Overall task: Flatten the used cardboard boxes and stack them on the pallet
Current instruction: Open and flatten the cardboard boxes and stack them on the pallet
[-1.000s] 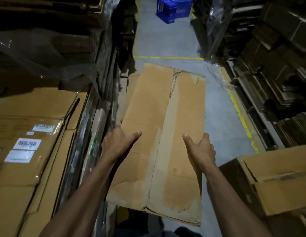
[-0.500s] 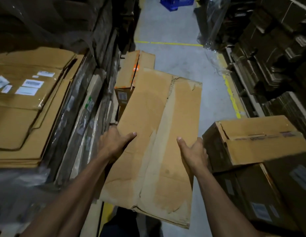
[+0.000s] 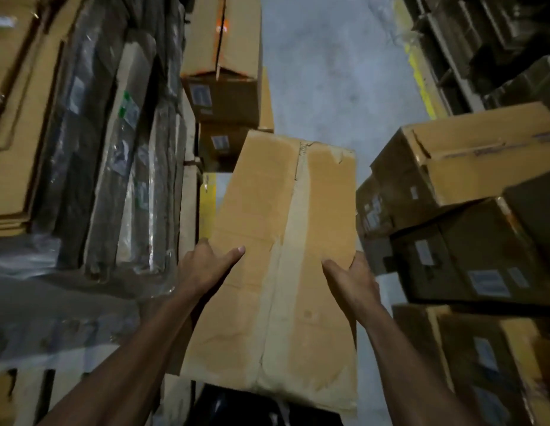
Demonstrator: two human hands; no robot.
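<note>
A flattened brown cardboard box (image 3: 279, 241), long and worn with a pale tape strip down its middle, is held out flat in front of me over the aisle floor. My left hand (image 3: 206, 265) grips its left edge, thumb on top and fingers hidden underneath. My right hand (image 3: 353, 278) grips the right edge the same way. Flattened cardboard sheets (image 3: 15, 124) lie stacked at the far left; the pallet beneath them is hidden.
Upright flat cartons wrapped in plastic (image 3: 126, 155) stand on my left. Closed brown boxes (image 3: 224, 72) sit ahead beyond the held sheet. Stacked labelled boxes (image 3: 458, 216) crowd the right. The grey floor (image 3: 335, 72) with a yellow line (image 3: 421, 84) runs ahead.
My view has tilted down and moved forward along the aisle. The held cardboard came nearer the boxes ahead, and the boxes on the right now loom closer. Both grips are unchanged.
</note>
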